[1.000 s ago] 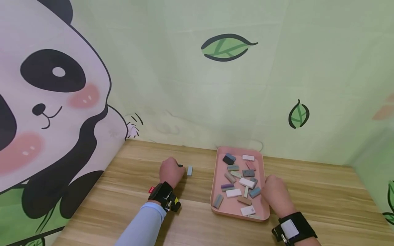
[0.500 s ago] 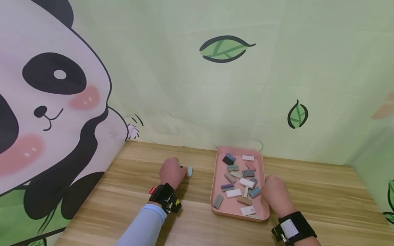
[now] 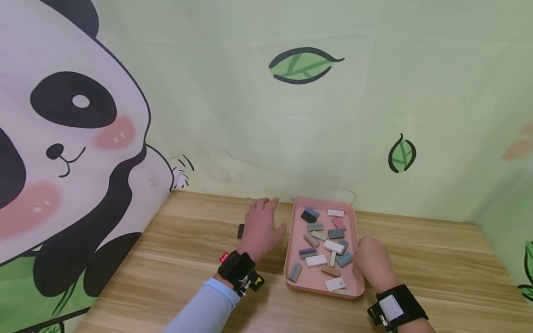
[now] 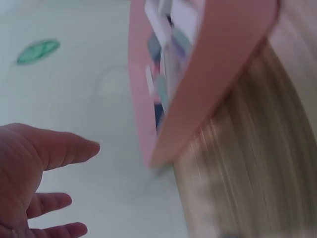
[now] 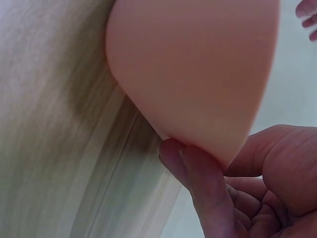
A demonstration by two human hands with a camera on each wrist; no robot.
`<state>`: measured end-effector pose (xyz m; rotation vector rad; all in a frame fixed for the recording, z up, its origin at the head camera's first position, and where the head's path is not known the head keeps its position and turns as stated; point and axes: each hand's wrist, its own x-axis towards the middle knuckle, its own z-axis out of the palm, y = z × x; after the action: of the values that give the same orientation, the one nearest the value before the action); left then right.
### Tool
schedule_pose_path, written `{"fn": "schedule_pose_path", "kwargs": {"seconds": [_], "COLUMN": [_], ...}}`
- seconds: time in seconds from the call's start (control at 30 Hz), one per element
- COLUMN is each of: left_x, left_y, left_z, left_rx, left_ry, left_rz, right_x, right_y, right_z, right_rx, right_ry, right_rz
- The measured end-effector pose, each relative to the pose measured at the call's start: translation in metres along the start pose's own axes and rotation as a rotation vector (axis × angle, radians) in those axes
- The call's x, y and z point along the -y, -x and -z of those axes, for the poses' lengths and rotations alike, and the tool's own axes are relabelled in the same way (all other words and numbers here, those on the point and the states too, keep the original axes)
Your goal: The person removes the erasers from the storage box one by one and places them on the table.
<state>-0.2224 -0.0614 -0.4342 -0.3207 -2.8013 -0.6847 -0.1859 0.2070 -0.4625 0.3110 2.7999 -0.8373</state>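
Note:
My left hand (image 3: 262, 229) is over the table just left of the pink tray (image 3: 310, 281), fingers spread and thumb held apart. Nothing lies between thumb and fingers (image 4: 54, 201) in the left wrist view. A small black block (image 3: 241, 231) shows on the table at that hand's left side. The light blue block seen there before is hidden. My right hand (image 3: 372, 261) pinches the tray's right wall, thumb at the rim and fingers (image 5: 203, 183) beneath its outer side. In the tray lie several small rectangular blocks, among them a white one (image 3: 316, 261) and a purple-grey one (image 3: 308, 253).
The wooden table (image 3: 183, 263) runs back to a pale green cloth backdrop (image 3: 233, 115) with a printed panda (image 3: 83, 152) at the left. The tray stands near the table's back edge.
My left hand has moved right from beside the black block toward the tray, and its fingers have spread. The black block is now uncovered, the light blue one covered. The right hand has stayed put.

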Motion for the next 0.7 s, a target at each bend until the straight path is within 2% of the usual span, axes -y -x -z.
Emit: {"fn": "schedule_pose_path", "kwargs": {"seconds": [0.33,0.53,0.7], "left_x": [-0.052,-0.071,-0.075], "left_y": [0.023,0.032,0.038], "left_z": [-0.024,-0.043,-0.055], "left_rx": [0.180,0.311,0.352], "left_ry": [-0.104,-0.246,-0.283], "left_rz": [-0.233,-0.296,-0.304], "right_x": [0.001,0.001,0.001], "right_y": [0.001,0.001,0.003], "right_z": [0.003,0.004,0.004], "right_rx": [0.005,-0.009,-0.001], "right_ry": [0.010,0.023,0.007], "right_rz": [0.005,0.017,0.009]}}
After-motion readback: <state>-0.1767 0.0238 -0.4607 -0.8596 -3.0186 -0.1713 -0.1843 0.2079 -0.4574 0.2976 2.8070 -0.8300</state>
